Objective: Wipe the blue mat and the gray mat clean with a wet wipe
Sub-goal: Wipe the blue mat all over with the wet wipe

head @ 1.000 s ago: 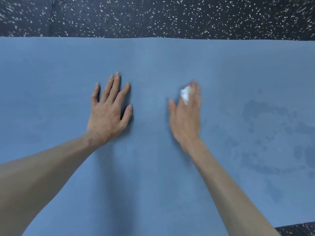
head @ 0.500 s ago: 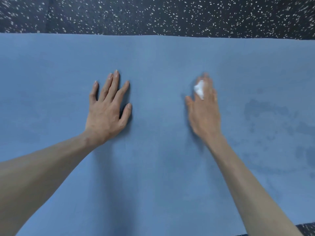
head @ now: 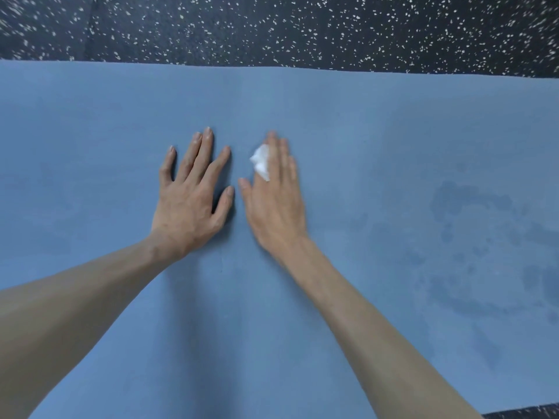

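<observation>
Blue mat [head: 332,122]: left hand [head: 193,201] flat, fingers spread; right hand [head: 273,201] presses wet wipe [head: 261,161] under straight fingers.

Both hands [head: 193,204] flat (fingers straight)

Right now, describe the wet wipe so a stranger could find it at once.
Start at the blue mat that fills most of the view below the speckled dark floor. Two hands lie flat near its middle; look at the right hand. The wet wipe is the small white wad showing beside its fingers, the only white thing on the mat.
</observation>
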